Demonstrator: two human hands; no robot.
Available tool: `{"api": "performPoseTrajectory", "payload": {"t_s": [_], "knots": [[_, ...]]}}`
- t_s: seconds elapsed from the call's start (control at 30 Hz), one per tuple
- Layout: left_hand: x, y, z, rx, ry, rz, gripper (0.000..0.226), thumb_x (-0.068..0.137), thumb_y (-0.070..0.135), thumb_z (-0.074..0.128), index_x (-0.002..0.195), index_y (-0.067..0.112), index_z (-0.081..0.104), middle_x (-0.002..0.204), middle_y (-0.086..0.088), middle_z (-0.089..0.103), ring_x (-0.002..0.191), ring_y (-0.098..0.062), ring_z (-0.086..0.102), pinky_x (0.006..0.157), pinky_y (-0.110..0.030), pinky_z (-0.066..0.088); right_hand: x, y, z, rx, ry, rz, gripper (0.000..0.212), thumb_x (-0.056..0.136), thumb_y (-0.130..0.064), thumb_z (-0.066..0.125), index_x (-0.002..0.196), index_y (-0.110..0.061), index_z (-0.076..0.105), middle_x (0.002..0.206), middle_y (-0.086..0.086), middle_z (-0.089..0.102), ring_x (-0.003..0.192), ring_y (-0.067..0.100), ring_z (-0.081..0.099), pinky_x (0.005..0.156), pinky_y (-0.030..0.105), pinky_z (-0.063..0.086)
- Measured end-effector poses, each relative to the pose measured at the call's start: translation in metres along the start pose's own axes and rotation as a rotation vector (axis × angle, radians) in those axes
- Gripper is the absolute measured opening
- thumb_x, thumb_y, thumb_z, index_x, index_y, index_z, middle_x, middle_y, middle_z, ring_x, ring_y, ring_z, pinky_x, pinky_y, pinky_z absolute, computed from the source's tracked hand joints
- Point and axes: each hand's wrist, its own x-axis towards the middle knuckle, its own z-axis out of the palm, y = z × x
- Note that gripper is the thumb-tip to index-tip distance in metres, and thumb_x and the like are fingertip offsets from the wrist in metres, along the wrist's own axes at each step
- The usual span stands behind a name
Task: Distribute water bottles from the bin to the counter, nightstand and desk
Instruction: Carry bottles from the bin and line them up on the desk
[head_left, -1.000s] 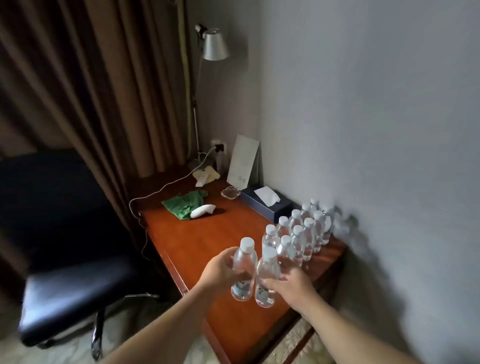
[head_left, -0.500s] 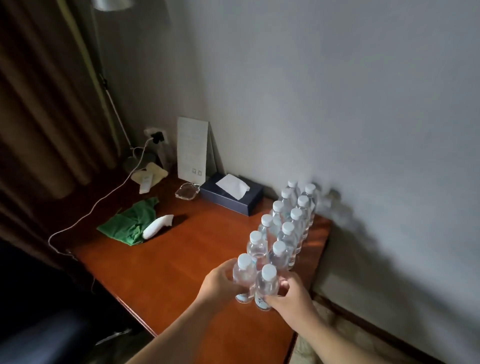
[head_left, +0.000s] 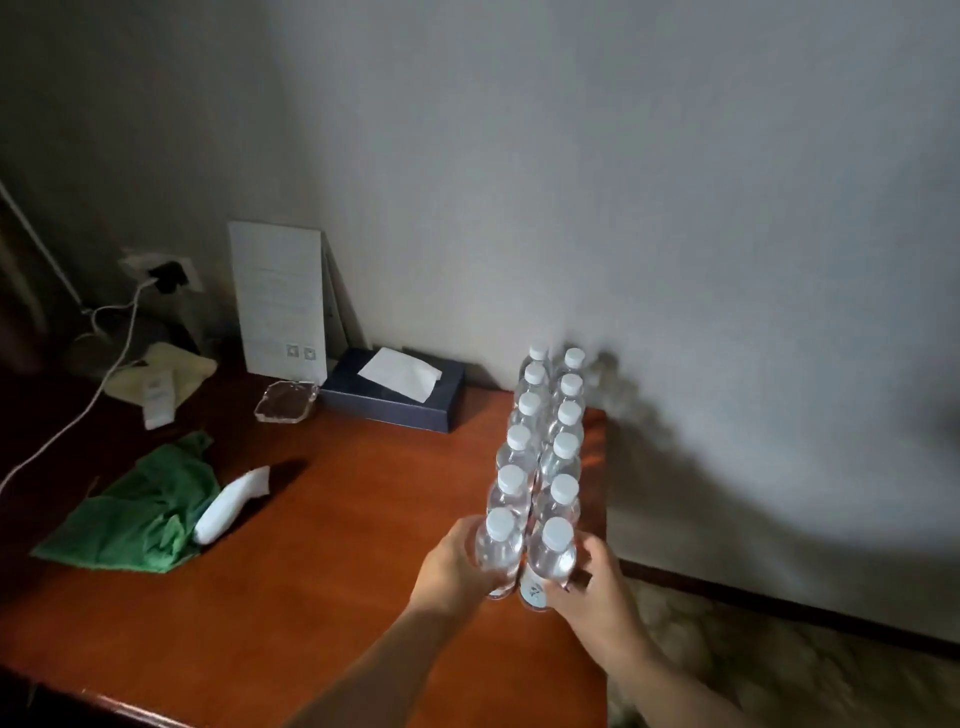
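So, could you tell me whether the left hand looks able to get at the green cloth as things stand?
Probably yes, once freed. The left hand is wrapped around the nearest left-row bottle. The green cloth lies to its left, with only bare desk between them and nothing standing in the way.

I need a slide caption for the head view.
Both hands set two water bottles at the near end of a double row on the desk.
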Motion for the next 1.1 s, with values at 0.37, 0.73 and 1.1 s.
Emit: {"api": "performPoseTrajectory", "payload": {"t_s": [0.37, 0.73, 1.1], "knots": [[0.01, -0.009, -0.006, 0.019, -0.105, 0.069, 0.062, 0.069, 0.03, 0.089, 0.117, 0.04, 0.053, 0.102, 0.023, 0.067, 0.09, 0.007, 0.063, 0.072, -0.01, 0.05, -0.014, -0.013, 0.013, -0.13, 0.103, 0.106, 0.079, 0.08, -0.025, 0.083, 0.146, -0.022, 0.04, 0.139, -0.006, 0.058, 0.108, -0.004, 0.048, 0.052, -0.001, 0.043], [0.006, 0.002, -0.005, 0.051, -0.084, 0.045, 0.065, 0.063, 0.033, 0.091, 0.115, 0.035, 0.052, 0.101, 0.021, 0.064, 0.09, 0.006, 0.061, 0.075, -0.014, 0.046, -0.012, -0.018, 0.005, -0.128, 0.034, 0.109, 0.078, 0.079, -0.031, 0.082, 0.146, -0.03, 0.042, 0.138, -0.016, 0.058, 0.112, -0.005, 0.051, 0.069, 0.005, 0.041], [0.011, 0.007, -0.027, 0.176, -0.224, 0.103, 0.063, 0.073, 0.028, 0.086, 0.127, 0.033, 0.054, 0.105, 0.023, 0.065, 0.095, 0.009, 0.06, 0.072, -0.005, 0.042, -0.013, -0.023, -0.008, -0.12, -0.025, 0.068, 0.061, 0.076, -0.04, 0.084, 0.122, -0.049, 0.045, 0.095, -0.055, 0.053, 0.092, -0.037, 0.046, 0.058, -0.004, 0.041]]}}
